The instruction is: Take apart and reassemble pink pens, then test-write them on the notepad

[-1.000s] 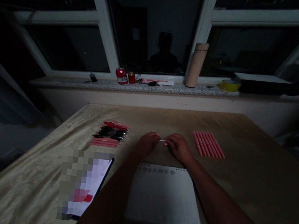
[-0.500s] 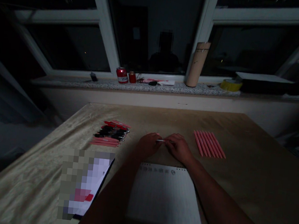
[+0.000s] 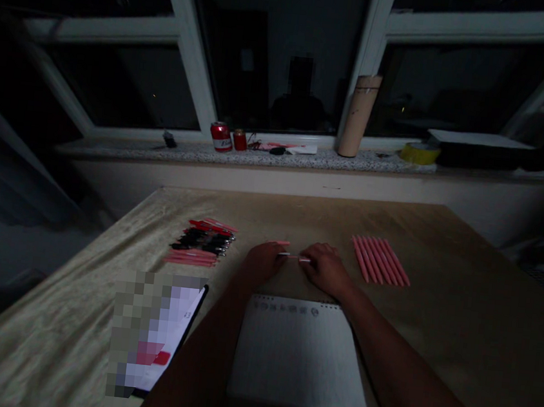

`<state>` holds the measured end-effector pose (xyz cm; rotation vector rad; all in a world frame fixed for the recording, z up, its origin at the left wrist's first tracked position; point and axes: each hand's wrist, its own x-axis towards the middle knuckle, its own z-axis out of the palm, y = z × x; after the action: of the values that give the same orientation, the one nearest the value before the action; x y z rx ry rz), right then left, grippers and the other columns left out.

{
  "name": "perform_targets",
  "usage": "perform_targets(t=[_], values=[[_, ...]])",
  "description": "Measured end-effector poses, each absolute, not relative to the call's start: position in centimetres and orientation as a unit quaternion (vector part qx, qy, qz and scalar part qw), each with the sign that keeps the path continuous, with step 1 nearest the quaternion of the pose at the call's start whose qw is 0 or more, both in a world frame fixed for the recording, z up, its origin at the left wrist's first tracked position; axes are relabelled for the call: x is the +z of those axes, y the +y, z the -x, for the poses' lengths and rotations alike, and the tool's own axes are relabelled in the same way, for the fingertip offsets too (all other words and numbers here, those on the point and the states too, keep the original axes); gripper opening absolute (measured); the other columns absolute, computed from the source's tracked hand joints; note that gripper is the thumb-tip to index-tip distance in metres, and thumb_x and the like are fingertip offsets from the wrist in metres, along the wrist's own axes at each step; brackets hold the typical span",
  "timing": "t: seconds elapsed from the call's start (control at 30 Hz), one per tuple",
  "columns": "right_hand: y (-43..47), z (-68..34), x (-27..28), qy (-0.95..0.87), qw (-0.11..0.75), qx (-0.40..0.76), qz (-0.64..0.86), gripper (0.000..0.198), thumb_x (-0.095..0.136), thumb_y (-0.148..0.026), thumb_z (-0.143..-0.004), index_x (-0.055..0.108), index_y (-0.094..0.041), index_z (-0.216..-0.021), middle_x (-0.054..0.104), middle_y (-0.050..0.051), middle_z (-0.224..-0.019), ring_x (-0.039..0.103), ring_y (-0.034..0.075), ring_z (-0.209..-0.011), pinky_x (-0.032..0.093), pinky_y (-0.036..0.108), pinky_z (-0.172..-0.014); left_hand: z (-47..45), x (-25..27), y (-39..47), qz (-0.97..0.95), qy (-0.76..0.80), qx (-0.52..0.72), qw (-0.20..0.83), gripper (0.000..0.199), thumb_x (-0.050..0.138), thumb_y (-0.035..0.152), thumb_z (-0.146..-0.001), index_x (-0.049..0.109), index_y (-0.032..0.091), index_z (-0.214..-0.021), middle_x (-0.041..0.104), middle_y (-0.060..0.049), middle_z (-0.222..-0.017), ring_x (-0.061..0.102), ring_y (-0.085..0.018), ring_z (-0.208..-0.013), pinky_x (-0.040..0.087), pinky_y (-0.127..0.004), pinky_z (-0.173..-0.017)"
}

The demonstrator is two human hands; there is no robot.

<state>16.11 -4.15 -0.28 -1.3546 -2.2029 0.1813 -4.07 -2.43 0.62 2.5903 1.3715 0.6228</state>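
Above the notebook, my left hand (image 3: 264,261) is closed on a slim whitish pen part (image 3: 285,254) whose end sticks out to the right. Facing it, my right hand (image 3: 327,266) pinches a short pinkish pen part (image 3: 304,260). A thin line, perhaps a refill, shows in the small space between the two parts. The rest of each part is hidden by my fingers. Just beyond my left fingers lies a pink pen piece (image 3: 281,242). Below my wrists is the spiral notebook (image 3: 302,362), with a row of small drawn marks along its top.
Left on the cloth-covered table (image 3: 300,216) lie black pen parts (image 3: 202,240), with red pieces (image 3: 211,225) and pink pieces (image 3: 192,258) beside them. A row of pink pens (image 3: 380,261) lies right. A tablet-like device (image 3: 176,323) sits near my left forearm. Cans (image 3: 220,136) stand on the windowsill.
My left hand has shifted slightly left, away from my right hand. The pen parts show more, with a wider space between them. The pink piece beyond my left hand is more exposed.
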Motion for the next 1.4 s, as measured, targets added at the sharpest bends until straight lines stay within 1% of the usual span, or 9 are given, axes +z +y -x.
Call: perform_targets(t=[0.2,0.5,0.67,0.77,0.9,1.0,1.1,1.2,1.4], values=[[-4.3,-16.1,-0.3,-0.812,0.241,0.081,0.525,0.018,0.052,-0.030,-0.089,0.067,-0.022,-0.093,0.064,0.006,-0.094,0.051,0.020,-0.095,0.030,0.034,-0.084,3.8,1.0,-2.6,-0.865,0.466,0.168,0.079,0.021,0.049,0.030,-0.088,0.067,0.019,-0.090,0.067,-0.007,-0.111,0.057,-0.020,-0.113,0.046,-0.032,-0.094],[-4.4,-15.5,-0.3,-0.826,0.283,0.101,0.478,0.019,0.051,-0.030,-0.090,0.066,-0.021,-0.096,0.066,0.006,-0.093,0.053,0.020,-0.093,0.031,0.035,-0.082,3.1,0.5,-2.7,-0.880,0.423,0.207,0.067,0.030,0.043,0.037,-0.091,0.067,0.019,-0.088,0.071,-0.006,-0.094,0.056,-0.020,-0.114,0.044,-0.034,-0.096],[-4.4,-15.5,-0.3,-0.822,0.300,0.099,0.474,0.019,0.051,-0.031,-0.090,0.067,-0.021,-0.094,0.066,0.006,-0.091,0.054,0.020,-0.091,0.033,0.035,-0.081,3.0,0.4,-2.6,-0.867,0.438,0.231,0.061,0.025,0.047,0.036,-0.089,0.066,0.021,-0.091,0.069,-0.006,-0.104,0.059,-0.019,-0.110,0.044,-0.034,-0.097],[-4.4,-15.5,-0.3,-0.814,0.311,0.102,0.480,0.020,0.050,-0.031,-0.091,0.066,-0.021,-0.094,0.067,0.006,-0.092,0.055,0.020,-0.090,0.033,0.035,-0.082,3.2,0.4,-2.6,-0.852,0.460,0.244,0.051,0.024,0.048,0.029,-0.087,0.063,0.019,-0.103,0.066,-0.007,-0.113,0.060,-0.018,-0.106,0.045,-0.033,-0.096],[-4.3,-15.4,-0.2,-0.803,0.330,0.110,0.485,0.018,0.050,-0.031,-0.090,0.064,-0.020,-0.095,0.068,0.006,-0.092,0.056,0.020,-0.089,0.035,0.035,-0.082,3.7,0.7,-2.7,-0.845,0.466,0.255,0.055,0.029,0.044,0.021,-0.087,0.059,0.019,-0.112,0.066,-0.005,-0.112,0.061,-0.016,-0.104,0.046,-0.030,-0.094],[-4.2,-15.4,-0.2,-0.786,0.384,0.133,0.466,0.019,0.047,-0.031,-0.092,0.060,-0.019,-0.098,0.067,0.007,-0.094,0.058,0.020,-0.090,0.038,0.034,-0.082,3.7,1.2,-3.0,-0.850,0.459,0.255,0.042,0.029,0.035,0.023,-0.092,0.058,0.019,-0.108,0.067,-0.006,-0.107,0.062,-0.016,-0.100,0.046,-0.030,-0.091],[-4.1,-15.4,-0.3,-0.760,0.436,0.161,0.455,0.021,0.040,-0.032,-0.094,0.055,-0.019,-0.101,0.066,0.008,-0.093,0.060,0.019,-0.086,0.041,0.032,-0.079,3.5,1.5,-3.2,-0.847,0.473,0.241,0.033,0.029,0.030,0.026,-0.095,0.057,0.018,-0.103,0.068,-0.006,-0.101,0.063,-0.017,-0.090,0.047,-0.030,-0.082],[-4.2,-15.3,-0.2,-0.762,0.439,0.162,0.448,0.022,0.038,-0.033,-0.095,0.054,-0.019,-0.101,0.066,0.008,-0.092,0.060,0.020,-0.085,0.042,0.032,-0.078,3.3,1.7,-3.3,-0.848,0.476,0.229,0.028,0.026,0.031,0.027,-0.094,0.055,0.018,-0.100,0.067,-0.006,-0.098,0.062,-0.018,-0.086,0.046,-0.031,-0.078],[-4.6,-15.2,0.3,-0.782,0.417,0.136,0.444,0.021,0.039,-0.032,-0.095,0.056,-0.019,-0.099,0.065,0.008,-0.094,0.058,0.020,-0.086,0.040,0.033,-0.081,2.9,2.1,-3.2,-0.861,0.443,0.251,-0.006,0.027,0.030,0.027,-0.094,0.055,0.018,-0.096,0.063,-0.007,-0.094,0.057,-0.019,-0.091,0.040,-0.035,-0.084]])
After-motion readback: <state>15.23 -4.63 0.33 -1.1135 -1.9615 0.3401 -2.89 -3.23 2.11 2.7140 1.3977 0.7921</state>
